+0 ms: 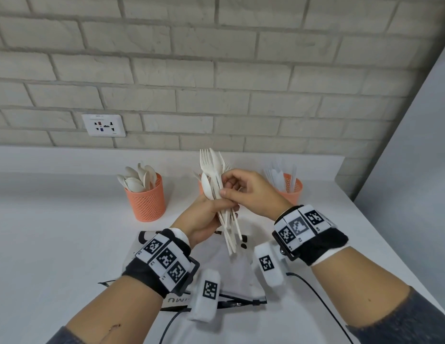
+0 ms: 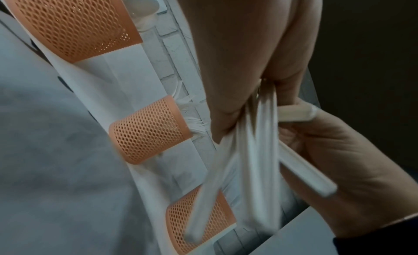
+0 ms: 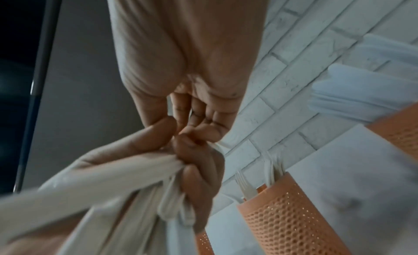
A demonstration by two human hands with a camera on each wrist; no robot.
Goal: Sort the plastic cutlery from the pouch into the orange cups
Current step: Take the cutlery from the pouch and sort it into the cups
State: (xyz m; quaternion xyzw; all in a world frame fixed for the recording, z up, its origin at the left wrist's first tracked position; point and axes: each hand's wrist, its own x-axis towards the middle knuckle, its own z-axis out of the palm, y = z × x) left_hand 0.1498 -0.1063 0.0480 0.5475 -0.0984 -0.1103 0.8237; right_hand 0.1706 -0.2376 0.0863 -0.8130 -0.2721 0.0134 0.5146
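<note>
My left hand [image 1: 204, 216] grips a bundle of white plastic cutlery [image 1: 214, 170] upright over the table, fork and spoon heads up and handles fanning out below. My right hand [image 1: 232, 191] reaches in from the right and pinches a piece near the top of the handles; which piece is hidden. In the left wrist view the handles [image 2: 255, 151] cross under the left hand [image 2: 237, 62]. The right wrist view shows the right hand [image 3: 192, 132] at the bundle [image 3: 113, 187]. The spoon cup [image 1: 147, 201] stands left, the fork cup [image 3: 282, 216] behind my hands, the knife cup [image 1: 292, 189] right.
The white pouch [image 1: 231, 271] lies flat on the white table [image 1: 55, 244] under my wrists, its black zipper edge toward me. A brick wall with a socket plate [image 1: 103, 125] stands behind the cups. The table's right edge [image 1: 390, 244] runs diagonally beside my right arm.
</note>
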